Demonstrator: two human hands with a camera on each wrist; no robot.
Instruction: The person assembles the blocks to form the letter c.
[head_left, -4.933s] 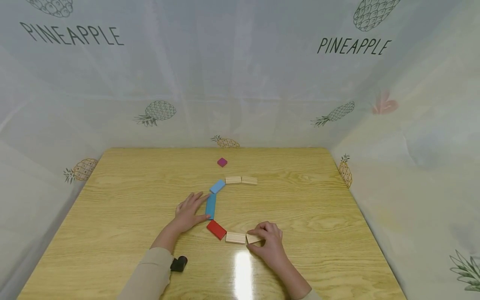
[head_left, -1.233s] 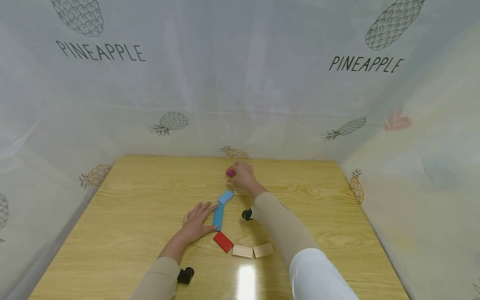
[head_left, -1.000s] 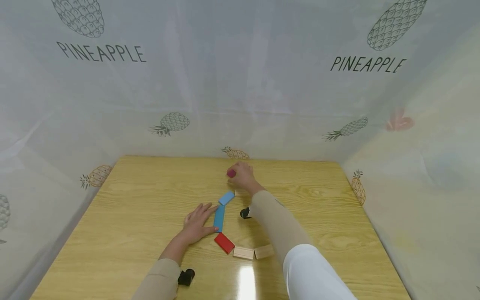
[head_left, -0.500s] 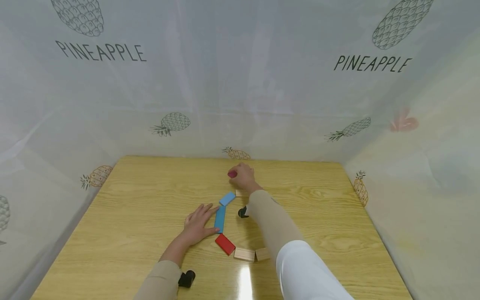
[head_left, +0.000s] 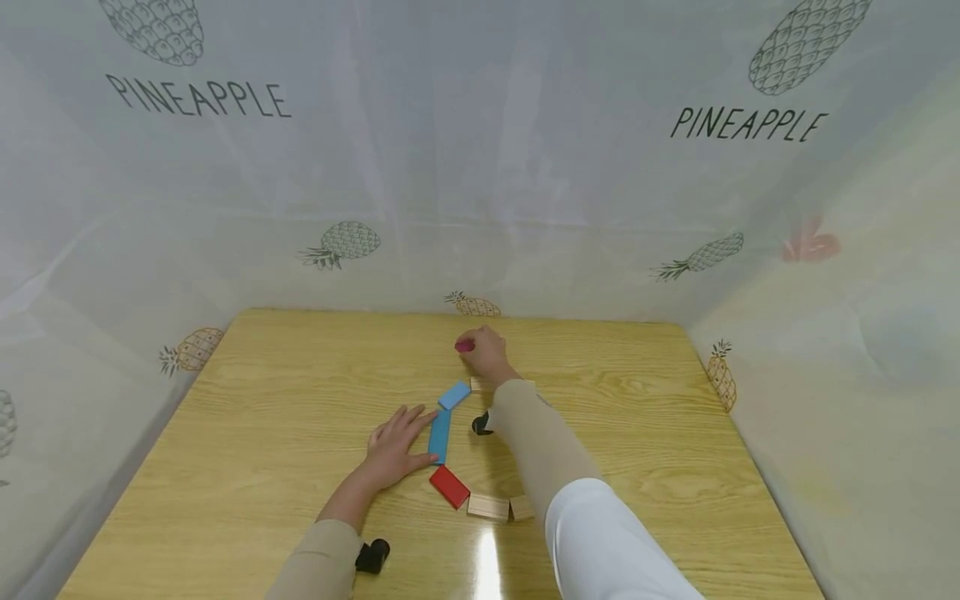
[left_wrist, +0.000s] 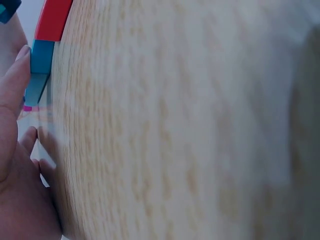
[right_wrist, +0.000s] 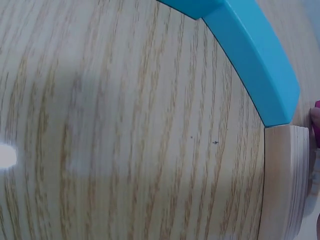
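Thumb and fingers of my right hand (head_left: 489, 354) pinch a small magenta block (head_left: 465, 345) at the far side of the table, just behind the arc of blocks. My left hand (head_left: 393, 450) lies with fingers spread, its thumb and a fingertip touching the long blue block (head_left: 439, 437). Behind that comes a light blue block (head_left: 454, 396), then a wooden block (head_left: 478, 385) partly covered by my right arm. In front of it are a red block (head_left: 449, 487) and two wooden blocks, the nearer-left one (head_left: 488, 507) and one (head_left: 521, 507) half hidden by my sleeve.
The wood-grain table (head_left: 637, 433) is bordered by a pale curtain (head_left: 480, 167) with pineapple prints. Dark wrist cameras (head_left: 372, 556) stick out from both sleeves. My right forearm (head_left: 547, 433) passes over the right side of the arc.
Since the earliest frame, my right hand has left the front wooden block and gone to the back, where it has taken hold of the magenta block. My left hand stays by the blue block.
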